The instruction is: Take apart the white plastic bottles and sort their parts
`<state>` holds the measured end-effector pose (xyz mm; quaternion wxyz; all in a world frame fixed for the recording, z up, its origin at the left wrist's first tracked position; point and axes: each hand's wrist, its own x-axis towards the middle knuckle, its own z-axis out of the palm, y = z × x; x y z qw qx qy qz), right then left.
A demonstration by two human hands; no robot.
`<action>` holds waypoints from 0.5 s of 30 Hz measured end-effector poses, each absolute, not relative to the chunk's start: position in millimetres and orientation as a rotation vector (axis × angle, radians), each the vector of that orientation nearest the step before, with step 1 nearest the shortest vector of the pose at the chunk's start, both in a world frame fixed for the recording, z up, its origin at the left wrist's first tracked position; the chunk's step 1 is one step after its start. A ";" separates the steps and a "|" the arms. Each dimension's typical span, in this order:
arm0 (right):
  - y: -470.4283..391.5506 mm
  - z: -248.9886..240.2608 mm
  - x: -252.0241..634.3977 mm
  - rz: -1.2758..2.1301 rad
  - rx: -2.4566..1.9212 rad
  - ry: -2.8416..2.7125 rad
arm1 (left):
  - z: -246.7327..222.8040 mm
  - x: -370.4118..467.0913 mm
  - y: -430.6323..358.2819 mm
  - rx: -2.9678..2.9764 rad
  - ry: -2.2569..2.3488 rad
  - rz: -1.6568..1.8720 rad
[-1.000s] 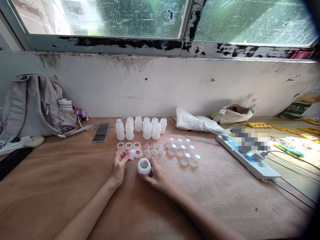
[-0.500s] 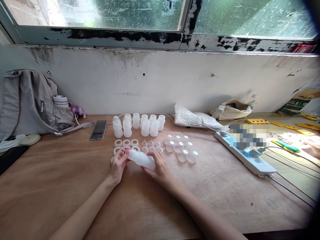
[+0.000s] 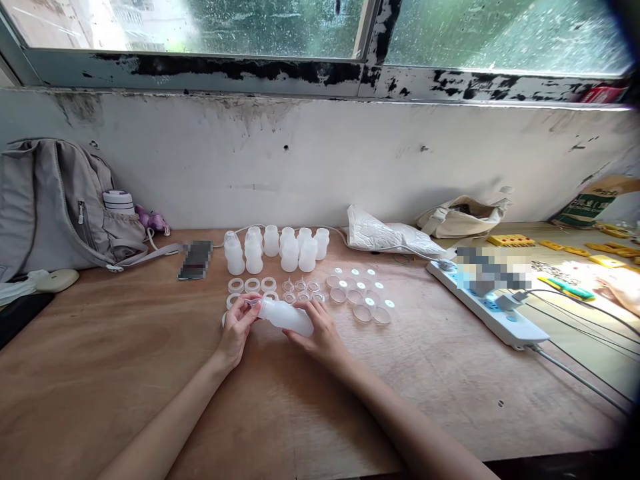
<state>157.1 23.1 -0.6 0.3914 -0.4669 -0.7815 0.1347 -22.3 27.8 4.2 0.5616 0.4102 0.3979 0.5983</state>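
A frosted white baby bottle [image 3: 287,316] is held tilted above the table, its mouth to the left. My right hand [image 3: 320,333] is closed around its base end. At the mouth, the fingers of my left hand [image 3: 237,330] pinch a small clear bottle nipple [image 3: 251,301], partly covered by the fingers. Just behind the hands lie white collar rings [image 3: 253,285], some hidden by my left hand. Beside them are several clear nipples [image 3: 301,285]. To their right are clear round caps [image 3: 363,313]. Upright baby bottles [image 3: 289,253] stand grouped farther back.
A phone [image 3: 195,260] lies left of the bottles, near a grey backpack [image 3: 60,207]. On the right is a white power strip [image 3: 487,307] with plugs and cables. Against the wall rest a white padded bag [image 3: 385,237] and a beige pouch [image 3: 460,219]. Yellow pieces [image 3: 511,241] lie far right.
The bottle has turned slightly nearer to level, with its base a little up and right. Both hands keep their hold; the camera view has shifted slightly.
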 end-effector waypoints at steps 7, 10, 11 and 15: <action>21.6 1.8 156.2 0.442 -1.170 -1.981 | 5.7 -23.5 28.1 0.914 0.839 1.394; 20.6 2.3 155.0 0.473 -1.189 -1.962 | 4.8 -24.2 28.2 0.911 0.819 1.389; 20.3 2.7 154.8 0.492 -1.198 -1.950 | 4.7 -24.3 28.1 0.909 0.817 1.389; 19.2 5.8 154.7 0.721 -1.227 -1.891 | 6.1 -24.3 26.7 0.893 0.795 1.390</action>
